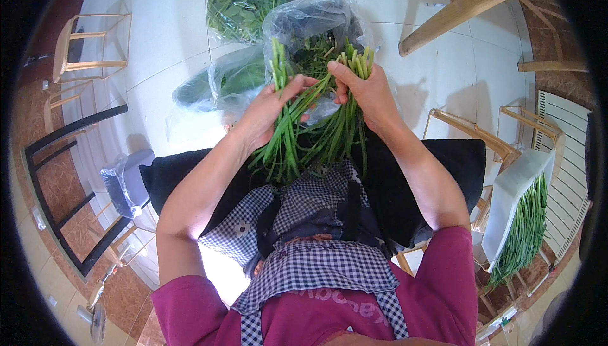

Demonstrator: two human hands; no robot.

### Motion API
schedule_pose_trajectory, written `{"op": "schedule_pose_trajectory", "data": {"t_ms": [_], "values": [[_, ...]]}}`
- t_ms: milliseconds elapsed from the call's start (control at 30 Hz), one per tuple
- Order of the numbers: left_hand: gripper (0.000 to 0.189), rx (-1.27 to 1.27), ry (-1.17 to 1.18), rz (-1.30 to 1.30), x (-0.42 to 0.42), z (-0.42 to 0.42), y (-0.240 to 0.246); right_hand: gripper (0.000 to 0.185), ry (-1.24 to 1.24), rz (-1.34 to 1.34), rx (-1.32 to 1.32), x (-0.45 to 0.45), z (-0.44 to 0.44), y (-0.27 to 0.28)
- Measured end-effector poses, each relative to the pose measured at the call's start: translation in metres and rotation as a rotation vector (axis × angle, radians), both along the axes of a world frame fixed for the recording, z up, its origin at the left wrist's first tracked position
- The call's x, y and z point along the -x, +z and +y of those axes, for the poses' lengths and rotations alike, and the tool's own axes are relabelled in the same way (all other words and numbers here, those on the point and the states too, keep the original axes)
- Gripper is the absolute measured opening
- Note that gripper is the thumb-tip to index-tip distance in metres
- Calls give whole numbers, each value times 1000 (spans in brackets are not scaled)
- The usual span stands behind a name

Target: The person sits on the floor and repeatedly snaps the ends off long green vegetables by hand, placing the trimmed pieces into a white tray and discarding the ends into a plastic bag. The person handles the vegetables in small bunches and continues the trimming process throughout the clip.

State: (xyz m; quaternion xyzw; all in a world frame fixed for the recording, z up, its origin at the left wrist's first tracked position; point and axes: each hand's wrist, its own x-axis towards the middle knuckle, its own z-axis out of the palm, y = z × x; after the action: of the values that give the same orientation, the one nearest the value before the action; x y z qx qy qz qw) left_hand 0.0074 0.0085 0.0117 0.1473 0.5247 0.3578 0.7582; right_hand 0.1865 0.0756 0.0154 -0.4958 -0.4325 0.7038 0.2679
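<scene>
My left hand (278,103) is closed around a thin bunch of long green stalks (285,132) with the cut ends up. In my right hand (363,89) is a thicker bunch of the same leafy stalks (346,122), its pale ends above my thumb. Some stalks stretch between both hands, and the leaves hang down over the checked apron (313,194) on my lap. Just beyond my hands, an open clear plastic bag (313,13) holds darker trimmings or greens.
Bagged leafy greens (256,4) lie at the top on the tiled floor (166,32), with a bag of long green vegetables (228,80) nearer. A white tray (513,194) of green stalks stands at the right. Wooden chairs (470,125) and a grey bin (128,182) flank me.
</scene>
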Motion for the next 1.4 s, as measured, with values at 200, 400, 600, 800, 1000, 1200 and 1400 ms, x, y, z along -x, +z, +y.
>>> {"op": "schedule_pose_trajectory", "data": {"t_ms": [200,400,600,800,1000,1200,1400], "values": [[36,-165,93,340,19,13,-4,24,28,18,-25,-6,8,3],[19,-440,-243,482,1,7,1,21,194,-116,-128,0,-3,0],[22,-267,-265,396,11,8,5,21,297,-141,-223,-4,1,1],[27,-185,-230,267,16,7,3,17,37,-75,-102,-11,9,-3],[24,-160,-238,277,15,7,5,20,79,-152,-39,-9,2,-2],[23,-189,-251,267,12,7,5,20,54,104,106,-2,-7,-1],[19,-405,-356,517,5,4,8,17,89,6,-16,-2,-11,-3]]}}
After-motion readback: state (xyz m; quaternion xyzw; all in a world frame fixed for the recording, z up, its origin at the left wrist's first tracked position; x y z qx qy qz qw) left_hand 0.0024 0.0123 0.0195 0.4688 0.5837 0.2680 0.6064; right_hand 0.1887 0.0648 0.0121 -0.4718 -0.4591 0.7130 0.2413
